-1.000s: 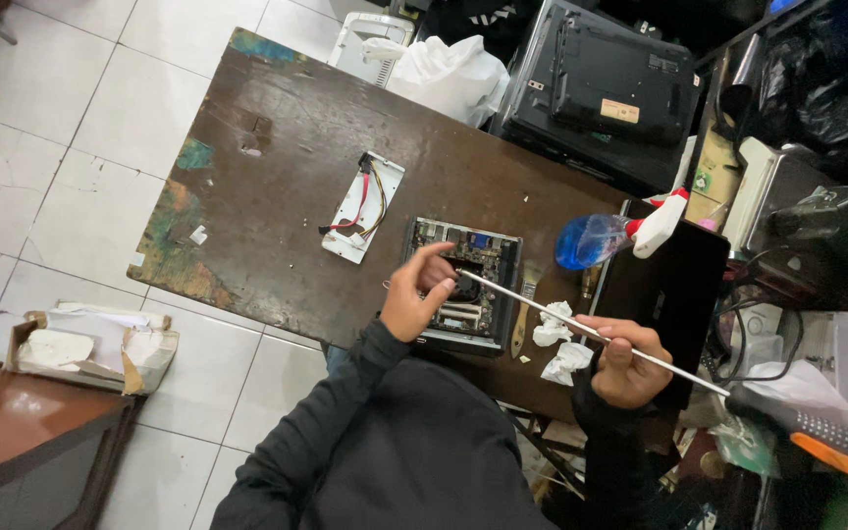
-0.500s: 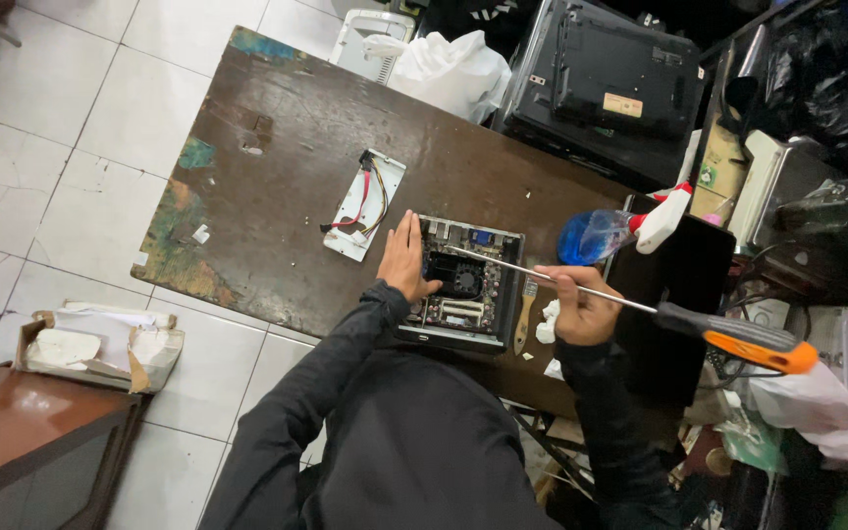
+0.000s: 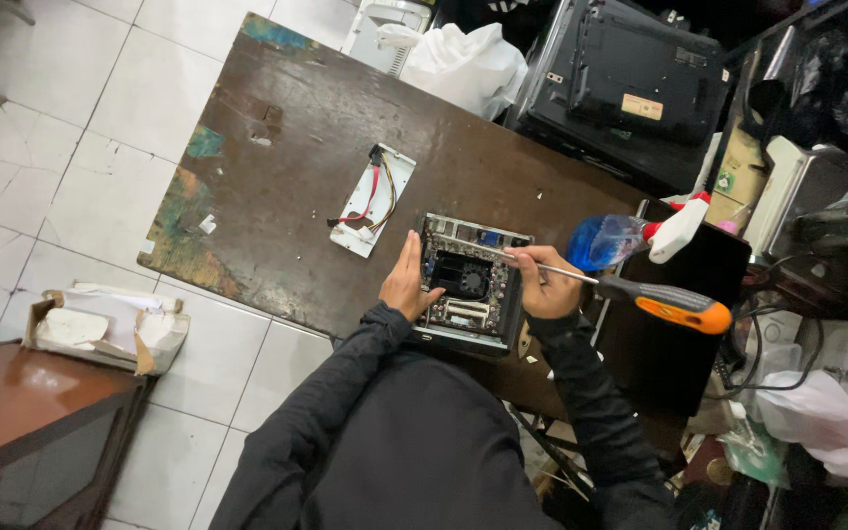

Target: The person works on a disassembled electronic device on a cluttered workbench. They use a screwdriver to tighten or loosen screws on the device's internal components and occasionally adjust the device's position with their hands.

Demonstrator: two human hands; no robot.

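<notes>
Dark sleeves [image 3: 463, 422] fill the near edge of the view, both arms reaching up to a small open computer case [image 3: 470, 285] that sits at the near edge of a worn brown table [image 3: 296, 128]. The left hand [image 3: 407, 283] lies flat with fingers together, pressed against the case's left side. The right hand [image 3: 545, 285] is curled at the case's right side, fingers pinching the metal shaft of a long screwdriver [image 3: 630, 291]; the tip points over the case's top edge, while the black and orange handle sticks out to the right, past the hand. Inside the case a black fan and circuit board show.

Just left of the case lies a white plate with red and yellow cables [image 3: 372, 199]. To the right, near the screwdriver, a blue spray bottle [image 3: 630, 236] lies on its side. Farther back stand a white bag [image 3: 468, 59] and a black machine [image 3: 630, 79]. A torn cardboard box [image 3: 105, 329] sits on the tiled floor [image 3: 51, 147] at the left.
</notes>
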